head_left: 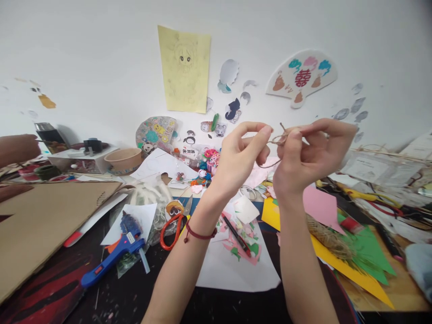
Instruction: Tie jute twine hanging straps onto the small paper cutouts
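Raised above the cluttered table, both hands work on a thin brown twine. My left hand pinches one strand between thumb and forefinger. Thumb and forefinger of my right hand close on a looped or knotted part, with a short end sticking up. A slack strand hangs in a curve between the two hands. Under them a white paper sheet bears pink and green paper scraps and a dark pen. Beside my right forearm lies a bundle of twine on yellow and green paper.
At left lie a blue glue gun, orange-handled scissors and a large cardboard piece. Another person's hand is at the far left, near a dark flask. A clay-coloured bowl stands at the back. Pliers lie right.
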Action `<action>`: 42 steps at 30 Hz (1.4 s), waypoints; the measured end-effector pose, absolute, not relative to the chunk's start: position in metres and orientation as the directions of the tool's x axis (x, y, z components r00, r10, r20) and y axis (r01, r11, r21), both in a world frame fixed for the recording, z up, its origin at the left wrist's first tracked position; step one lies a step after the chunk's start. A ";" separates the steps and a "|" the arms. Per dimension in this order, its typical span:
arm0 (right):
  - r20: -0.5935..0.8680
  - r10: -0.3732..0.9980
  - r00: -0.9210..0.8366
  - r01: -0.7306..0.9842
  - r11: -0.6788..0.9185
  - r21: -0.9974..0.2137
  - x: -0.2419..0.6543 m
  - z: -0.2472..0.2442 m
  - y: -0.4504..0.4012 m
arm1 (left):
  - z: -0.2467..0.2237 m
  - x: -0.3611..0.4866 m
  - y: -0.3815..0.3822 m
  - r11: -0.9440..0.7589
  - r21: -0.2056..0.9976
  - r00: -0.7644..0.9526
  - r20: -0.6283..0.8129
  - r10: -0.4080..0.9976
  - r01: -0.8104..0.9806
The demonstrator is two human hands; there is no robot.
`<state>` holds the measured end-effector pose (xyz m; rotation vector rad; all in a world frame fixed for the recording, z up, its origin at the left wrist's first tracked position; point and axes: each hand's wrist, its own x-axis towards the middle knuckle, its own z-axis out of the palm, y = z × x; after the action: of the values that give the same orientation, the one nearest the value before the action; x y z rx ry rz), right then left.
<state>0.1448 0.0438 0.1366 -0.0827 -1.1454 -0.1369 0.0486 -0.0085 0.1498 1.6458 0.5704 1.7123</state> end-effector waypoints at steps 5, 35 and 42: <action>0.924 -0.044 0.379 0.078 0.997 0.016 0.148 0.139 0.042 | 0.149 0.050 -0.008 -0.707 0.684 0.056 0.725 0.687 -0.179; 0.961 0.264 0.078 -0.089 0.962 -0.257 0.159 0.142 0.033 | 0.140 0.038 0.010 -0.934 0.349 -0.051 0.937 0.346 0.080; 0.960 0.279 0.017 -0.060 0.959 -0.277 0.159 0.139 0.035 | 0.136 0.037 0.024 -0.964 0.249 -0.116 0.965 0.237 0.097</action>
<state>0.1589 0.0352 0.1395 -0.1754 -1.5336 0.2654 0.0375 0.0236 0.1364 2.0230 0.3844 2.2453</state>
